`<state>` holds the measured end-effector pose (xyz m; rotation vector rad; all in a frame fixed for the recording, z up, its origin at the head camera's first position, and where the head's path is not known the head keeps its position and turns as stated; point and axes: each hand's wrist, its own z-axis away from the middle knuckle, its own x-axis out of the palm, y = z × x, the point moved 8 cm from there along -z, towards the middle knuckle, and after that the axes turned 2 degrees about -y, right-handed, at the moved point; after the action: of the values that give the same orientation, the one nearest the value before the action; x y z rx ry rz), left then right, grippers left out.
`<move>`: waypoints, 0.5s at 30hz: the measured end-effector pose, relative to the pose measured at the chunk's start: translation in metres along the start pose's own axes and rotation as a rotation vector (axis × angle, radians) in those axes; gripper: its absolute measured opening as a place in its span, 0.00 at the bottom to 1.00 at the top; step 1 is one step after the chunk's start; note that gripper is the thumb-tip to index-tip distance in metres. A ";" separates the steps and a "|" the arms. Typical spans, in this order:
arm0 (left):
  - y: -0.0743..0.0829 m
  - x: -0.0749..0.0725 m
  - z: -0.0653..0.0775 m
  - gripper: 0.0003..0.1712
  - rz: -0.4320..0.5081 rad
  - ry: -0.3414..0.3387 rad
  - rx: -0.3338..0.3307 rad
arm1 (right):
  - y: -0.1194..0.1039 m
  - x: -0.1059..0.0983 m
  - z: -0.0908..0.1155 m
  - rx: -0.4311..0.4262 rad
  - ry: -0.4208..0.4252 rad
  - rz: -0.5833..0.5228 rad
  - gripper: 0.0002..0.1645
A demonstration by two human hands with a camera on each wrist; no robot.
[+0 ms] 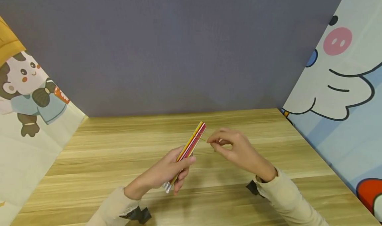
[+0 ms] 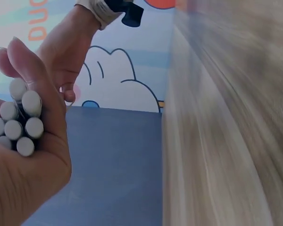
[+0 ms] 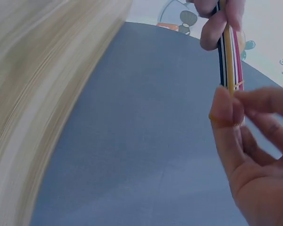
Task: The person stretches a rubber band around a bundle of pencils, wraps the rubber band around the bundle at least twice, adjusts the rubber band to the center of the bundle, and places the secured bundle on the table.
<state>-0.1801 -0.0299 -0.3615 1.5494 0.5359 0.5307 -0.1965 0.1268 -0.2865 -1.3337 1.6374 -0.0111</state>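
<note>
My left hand grips a bundle of striped pencils with yellow, red and white sides, tilted up and to the right. Their round white ends stick out of the palm toward the left wrist camera. A thin yellow rubber band goes around the upper part of the bundle and stretches out to my right hand. That hand pinches it between thumb and fingers, right of the pencils. In the right wrist view, the band loops across the thumb.
Both hands are above a wood-grain table. A grey panel rises at its back edge. Cartoon-printed sheets stand along the left side and the right side.
</note>
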 end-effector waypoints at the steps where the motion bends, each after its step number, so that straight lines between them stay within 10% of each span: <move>1: 0.000 0.001 0.000 0.16 0.018 -0.007 0.005 | 0.002 -0.002 0.000 0.024 0.016 0.010 0.11; 6: -0.003 0.007 -0.003 0.13 0.097 -0.063 0.016 | 0.014 -0.001 -0.002 0.176 0.010 0.033 0.07; 15: -0.010 0.019 -0.004 0.14 0.211 -0.135 -0.033 | 0.056 0.013 0.008 0.477 -0.305 -0.253 0.06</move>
<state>-0.1677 -0.0145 -0.3708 1.6061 0.2610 0.5871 -0.2314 0.1430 -0.3300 -1.0984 1.1125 -0.3155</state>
